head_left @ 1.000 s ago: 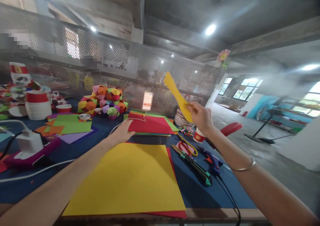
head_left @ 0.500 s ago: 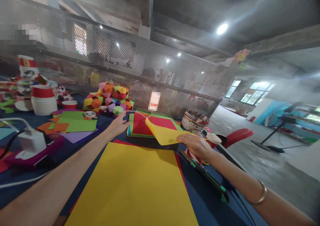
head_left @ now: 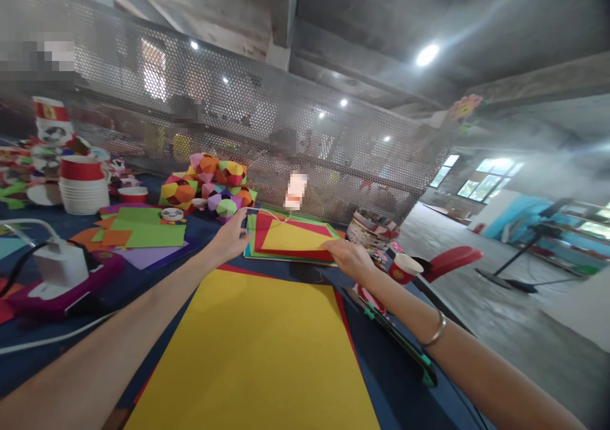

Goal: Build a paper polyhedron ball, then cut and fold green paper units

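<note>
My right hand (head_left: pixel 350 260) pinches the near right corner of a small yellow paper sheet (head_left: pixel 295 236), which lies on a red sheet atop a stack of coloured paper (head_left: pixel 262 253). At the stack's left edge is my left hand (head_left: pixel 232 236), its thumb and fingers apart. A thin white cable (head_left: pixel 267 213) runs from beside its fingertips across the back of the stack; whether the fingers touch it I cannot tell. Closer to me lies a large yellow sheet (head_left: pixel 262 347) with red edges showing beneath it.
Left are stacked paper cups (head_left: pixel 83 188), folded paper balls (head_left: pixel 210 185), loose green paper (head_left: pixel 147 227) and a white charger (head_left: pixel 61 268) on a purple power strip (head_left: pixel 102 281). A woven basket (head_left: pixel 372 228), a red-and-white cup (head_left: pixel 405 268) and a dark green-edged tablet-like object (head_left: pixel 400 341) stand or lie right.
My right hand has moved left and slightly up, laying the raised, curled yellow sheet down on the stack. The left hand has shifted slightly right.
</note>
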Tool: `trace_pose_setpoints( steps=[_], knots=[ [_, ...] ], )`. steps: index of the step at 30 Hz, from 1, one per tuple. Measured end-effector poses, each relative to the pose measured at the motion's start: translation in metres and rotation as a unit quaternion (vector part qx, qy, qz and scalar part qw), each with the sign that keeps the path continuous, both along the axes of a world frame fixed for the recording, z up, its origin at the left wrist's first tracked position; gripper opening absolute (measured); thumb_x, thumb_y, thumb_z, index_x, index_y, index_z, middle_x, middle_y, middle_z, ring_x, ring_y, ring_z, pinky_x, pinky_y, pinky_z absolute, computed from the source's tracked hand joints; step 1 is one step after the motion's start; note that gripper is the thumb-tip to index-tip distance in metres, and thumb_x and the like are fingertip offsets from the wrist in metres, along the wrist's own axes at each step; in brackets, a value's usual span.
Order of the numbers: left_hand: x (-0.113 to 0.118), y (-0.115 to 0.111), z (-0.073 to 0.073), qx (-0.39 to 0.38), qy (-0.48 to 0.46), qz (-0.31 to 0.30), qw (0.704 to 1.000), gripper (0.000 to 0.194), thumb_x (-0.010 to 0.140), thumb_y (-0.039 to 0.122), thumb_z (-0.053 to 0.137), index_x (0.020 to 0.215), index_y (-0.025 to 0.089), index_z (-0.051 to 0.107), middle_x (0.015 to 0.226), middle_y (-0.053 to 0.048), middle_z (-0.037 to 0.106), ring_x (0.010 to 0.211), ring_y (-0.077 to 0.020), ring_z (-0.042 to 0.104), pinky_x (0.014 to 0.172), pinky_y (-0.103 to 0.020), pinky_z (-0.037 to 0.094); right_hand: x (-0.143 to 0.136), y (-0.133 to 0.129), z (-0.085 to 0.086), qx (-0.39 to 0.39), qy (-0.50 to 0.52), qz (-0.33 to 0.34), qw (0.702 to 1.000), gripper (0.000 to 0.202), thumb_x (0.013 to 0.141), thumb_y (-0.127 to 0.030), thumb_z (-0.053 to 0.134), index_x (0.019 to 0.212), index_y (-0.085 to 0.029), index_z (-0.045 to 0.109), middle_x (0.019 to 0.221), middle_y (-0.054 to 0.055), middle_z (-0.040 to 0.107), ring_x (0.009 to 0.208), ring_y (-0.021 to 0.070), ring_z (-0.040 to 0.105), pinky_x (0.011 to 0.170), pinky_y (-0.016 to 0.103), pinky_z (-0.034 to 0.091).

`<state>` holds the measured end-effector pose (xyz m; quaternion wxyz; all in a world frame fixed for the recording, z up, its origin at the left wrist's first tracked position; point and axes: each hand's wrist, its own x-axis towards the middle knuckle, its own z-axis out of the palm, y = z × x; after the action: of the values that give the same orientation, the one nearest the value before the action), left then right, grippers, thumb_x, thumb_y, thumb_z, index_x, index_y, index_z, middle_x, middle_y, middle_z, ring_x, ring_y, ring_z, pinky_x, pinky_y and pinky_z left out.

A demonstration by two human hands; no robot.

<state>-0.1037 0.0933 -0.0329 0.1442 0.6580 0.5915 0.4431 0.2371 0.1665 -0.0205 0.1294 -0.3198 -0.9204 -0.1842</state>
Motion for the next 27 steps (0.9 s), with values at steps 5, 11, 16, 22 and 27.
trace_pose_setpoints(
  steps=[5,11,16,22,27],
  knots=[
    [0.002,-0.002,-0.003,-0.029,0.013,0.007,0.999,0.064,0.09,0.014,0.053,0.15,0.013,0.034,0.153,-0.021,0.05,0.113,-0.0262,0.071,0.095,-0.034,0.056,-0.027,0.015,-0.006,-0.025,-0.01,-0.047,0.999,0.021,0.099,-0.03,0.063,0.114,-0.016,0.068,0.117,0.008,0.071,0.104,0.0214,0.069,0.092,0.044,0.057],
    [0.0,-0.002,-0.006,-0.028,0.064,0.009,0.998,0.053,0.086,0.013,0.052,0.139,0.013,0.05,0.142,-0.018,0.059,0.11,-0.0252,0.071,0.092,-0.036,0.057,-0.057,0.001,-0.005,-0.05,-0.01,0.003,0.999,0.033,0.096,-0.036,0.068,0.122,-0.017,0.068,0.125,0.013,0.071,0.121,0.0253,0.064,0.103,0.039,0.049],
    [0.001,-0.009,-0.006,-0.025,0.145,-0.025,0.989,0.023,0.08,0.013,0.06,0.101,0.016,0.068,0.114,-0.012,0.071,0.106,-0.0272,0.069,0.096,-0.04,0.054,-0.084,-0.015,-0.007,-0.059,0.0,0.053,0.997,0.024,0.097,-0.03,0.064,0.119,-0.021,0.069,0.122,0.01,0.073,0.119,0.0242,0.065,0.101,0.038,0.048],
    [0.006,-0.015,-0.007,-0.018,0.236,-0.066,0.969,0.009,0.079,0.012,0.063,0.084,0.019,0.066,0.102,-0.01,0.071,0.103,-0.0262,0.066,0.098,-0.04,0.049,-0.101,-0.016,-0.01,-0.06,0.016,0.077,0.995,0.019,0.095,-0.024,0.067,0.113,-0.022,0.071,0.116,0.009,0.075,0.113,0.0246,0.066,0.096,0.039,0.05],
    [0.007,-0.013,-0.009,-0.019,0.279,-0.052,0.959,0.015,0.087,0.012,0.054,0.082,0.018,0.066,0.099,-0.011,0.07,0.103,-0.0257,0.065,0.097,-0.037,0.048,-0.101,-0.018,-0.012,-0.063,0.022,0.081,0.994,0.018,0.096,-0.025,0.066,0.113,-0.023,0.071,0.115,0.008,0.075,0.112,0.0249,0.066,0.095,0.039,0.051]
  ],
)
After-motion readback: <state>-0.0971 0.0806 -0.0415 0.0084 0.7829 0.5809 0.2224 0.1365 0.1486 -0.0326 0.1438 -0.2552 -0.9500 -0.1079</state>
